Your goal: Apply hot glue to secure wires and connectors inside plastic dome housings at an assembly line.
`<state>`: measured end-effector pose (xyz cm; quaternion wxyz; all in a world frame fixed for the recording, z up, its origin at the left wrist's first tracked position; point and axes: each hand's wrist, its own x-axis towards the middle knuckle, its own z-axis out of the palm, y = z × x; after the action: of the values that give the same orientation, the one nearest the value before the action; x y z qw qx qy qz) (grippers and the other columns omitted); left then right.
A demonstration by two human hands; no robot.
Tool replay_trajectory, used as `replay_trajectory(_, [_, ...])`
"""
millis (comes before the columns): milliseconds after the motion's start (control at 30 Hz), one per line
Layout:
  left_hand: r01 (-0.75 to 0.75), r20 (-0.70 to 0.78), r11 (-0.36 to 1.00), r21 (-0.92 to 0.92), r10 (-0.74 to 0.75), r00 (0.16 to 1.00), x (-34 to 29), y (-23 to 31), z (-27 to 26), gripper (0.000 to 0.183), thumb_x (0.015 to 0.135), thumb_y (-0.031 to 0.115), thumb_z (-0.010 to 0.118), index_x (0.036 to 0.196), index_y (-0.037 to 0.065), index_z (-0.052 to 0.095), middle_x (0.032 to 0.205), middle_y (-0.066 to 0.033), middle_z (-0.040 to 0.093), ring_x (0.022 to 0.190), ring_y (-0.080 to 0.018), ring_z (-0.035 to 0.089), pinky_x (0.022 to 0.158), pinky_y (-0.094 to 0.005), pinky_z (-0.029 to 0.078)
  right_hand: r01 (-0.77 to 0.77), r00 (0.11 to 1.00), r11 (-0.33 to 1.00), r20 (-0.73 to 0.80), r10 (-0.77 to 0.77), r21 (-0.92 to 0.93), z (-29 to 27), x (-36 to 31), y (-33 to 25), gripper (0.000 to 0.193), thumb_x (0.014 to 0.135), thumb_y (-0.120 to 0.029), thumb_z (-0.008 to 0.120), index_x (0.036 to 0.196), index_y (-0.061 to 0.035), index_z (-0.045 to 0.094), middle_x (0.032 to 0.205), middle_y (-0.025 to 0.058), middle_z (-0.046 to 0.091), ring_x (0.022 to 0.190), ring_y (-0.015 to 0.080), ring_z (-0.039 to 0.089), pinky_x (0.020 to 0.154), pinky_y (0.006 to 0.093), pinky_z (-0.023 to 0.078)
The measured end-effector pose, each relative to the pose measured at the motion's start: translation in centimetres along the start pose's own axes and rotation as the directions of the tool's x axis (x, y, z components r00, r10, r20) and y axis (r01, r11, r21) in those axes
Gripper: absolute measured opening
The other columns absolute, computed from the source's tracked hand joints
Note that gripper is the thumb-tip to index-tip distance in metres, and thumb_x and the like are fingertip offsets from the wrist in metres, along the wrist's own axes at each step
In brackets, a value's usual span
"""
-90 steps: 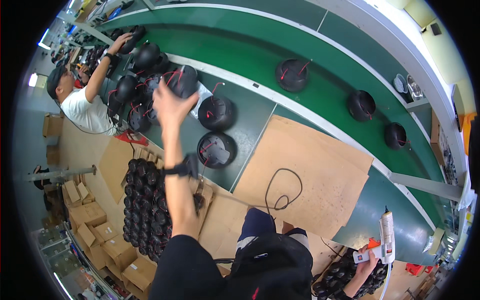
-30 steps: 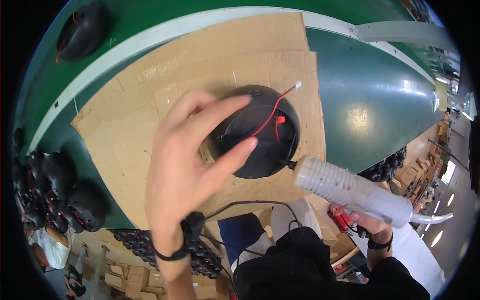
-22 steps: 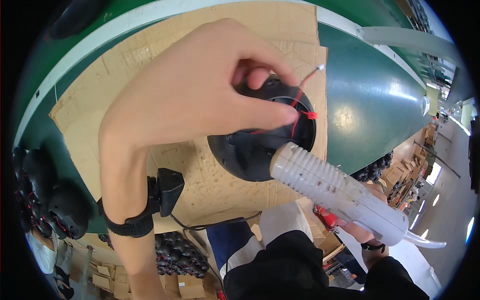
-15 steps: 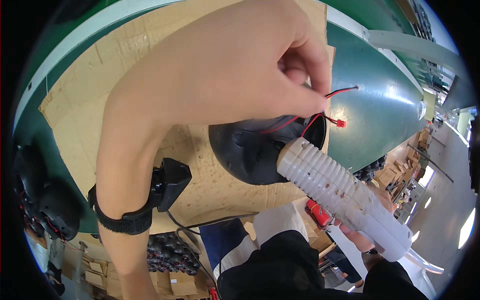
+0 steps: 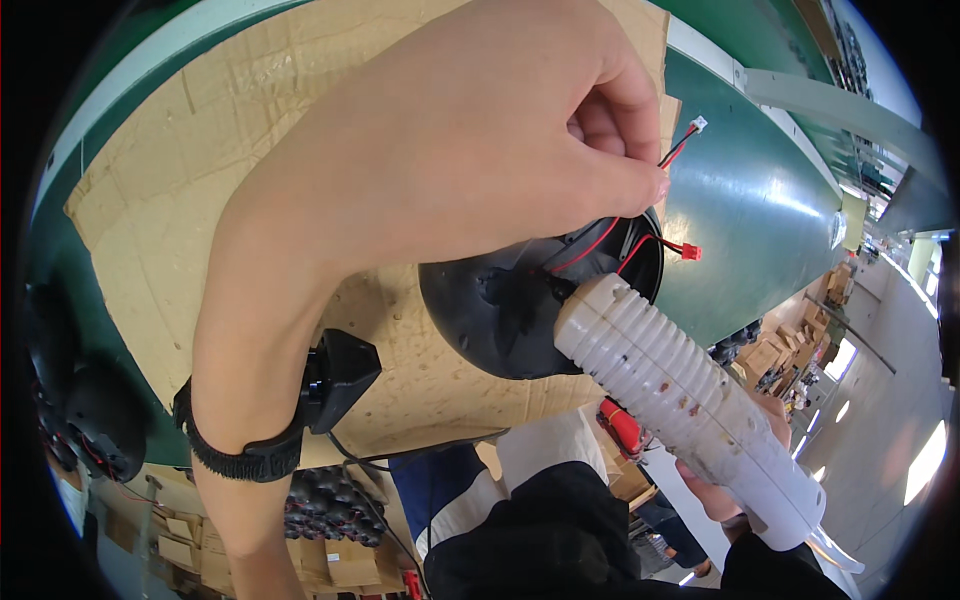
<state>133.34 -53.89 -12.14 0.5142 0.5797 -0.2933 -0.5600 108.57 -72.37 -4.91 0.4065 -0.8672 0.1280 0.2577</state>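
Observation:
My left hand (image 5: 480,140) reaches over a round black plastic shell (image 5: 490,315), thumb and finger pinching a red and black wire pair (image 5: 681,146). A small white connector (image 5: 699,124) tips that pair, sticking out beyond the fingers. From the shell's open right side runs another wire pair, ending in a red connector (image 5: 690,252). My right hand (image 5: 712,492) is closed round a white ribbed-handled tool (image 5: 690,410), a cord at its rear. Its front end points at the shell; the tip is mostly hidden. Part of the shell lies behind my left hand.
Under the shell lies a worn cardboard sheet (image 5: 150,210) on a green table (image 5: 740,230). More black shells (image 5: 105,420) sit at the left edge. A strap (image 5: 250,455) with a black device (image 5: 345,370) circles my left forearm. Below are cardboard boxes (image 5: 355,567) and a dark cable (image 5: 430,459).
The wire end at my left fingers has swung from pointing right to pointing up, and its white connector now shows clearly. The tool stays against the shell's side; the view has shifted slightly.

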Motion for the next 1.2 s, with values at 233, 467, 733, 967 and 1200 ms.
replay_trajectory(233, [-0.015,-0.021,1.000,0.004,0.016,1.000,-0.1,0.1,0.3,0.016,0.091,0.009,0.068,0.085,-0.005,0.071,0.063,-0.0006,0.058,0.056,-0.0063,0.046,0.053,-0.0232,0.039,0.016,1.000,1.000,0.018,-0.016,0.004,-0.2,0.1,0.3,0.042,0.076,-0.037,0.077,0.097,-0.0015,0.072,0.087,0.0121,0.071,0.073,0.0282,0.071,0.066,0.0356,0.055])
replay_trajectory(467, [-0.235,-0.147,0.972,0.032,0.237,0.960,-0.2,-2.5,1.5,0.016,0.092,0.010,0.069,0.084,-0.005,0.070,0.063,-0.0002,0.057,0.057,-0.0057,0.047,0.053,-0.0228,0.038,0.026,0.999,1.000,0.038,-0.026,0.005,-0.3,0.5,-0.1,0.038,0.076,-0.032,0.076,0.097,0.0003,0.071,0.087,0.0132,0.071,0.073,0.0284,0.071,0.066,0.0351,0.055])
replay_trajectory(733, [-0.123,-0.258,0.990,0.076,0.138,0.956,-0.6,-2.7,0.7,0.011,0.087,0.007,0.070,0.084,-0.003,0.071,0.065,-0.0030,0.059,0.056,-0.0095,0.047,0.054,-0.0240,0.037,0.040,0.998,0.999,0.057,-0.040,0.007,-0.4,0.6,-0.8,0.034,0.076,-0.025,0.076,0.096,0.0023,0.070,0.087,0.0145,0.070,0.072,0.0285,0.071,0.066,0.0346,0.055])
replay_trajectory(967, [-0.358,-0.504,0.899,0.252,0.438,0.745,-6.2,-6.0,4.6,0.010,0.080,0.005,0.071,0.088,-0.001,0.072,0.071,-0.0039,0.059,0.061,-0.0112,0.048,0.057,-0.0246,0.037,0.032,0.999,0.999,0.038,-0.033,0.011,-0.4,-0.6,-1.3,0.031,0.076,-0.020,0.076,0.095,0.0040,0.070,0.087,0.0156,0.070,0.072,0.0286,0.071,0.066,0.0342,0.056])
replay_trajectory(1200, [-0.318,-0.406,0.938,0.140,0.347,0.845,-9.5,-6.6,3.7,0.014,0.074,0.007,0.073,0.086,0.000,0.073,0.071,-0.0056,0.059,0.062,-0.0142,0.048,0.056,-0.0276,0.034,0.063,0.997,0.998,0.050,-0.063,0.012,-0.5,-0.3,-3.2,0.028,0.076,-0.015,0.075,0.094,0.0055,0.069,0.086,0.0165,0.070,0.072,0.0287,0.071,0.066,0.0338,0.056])
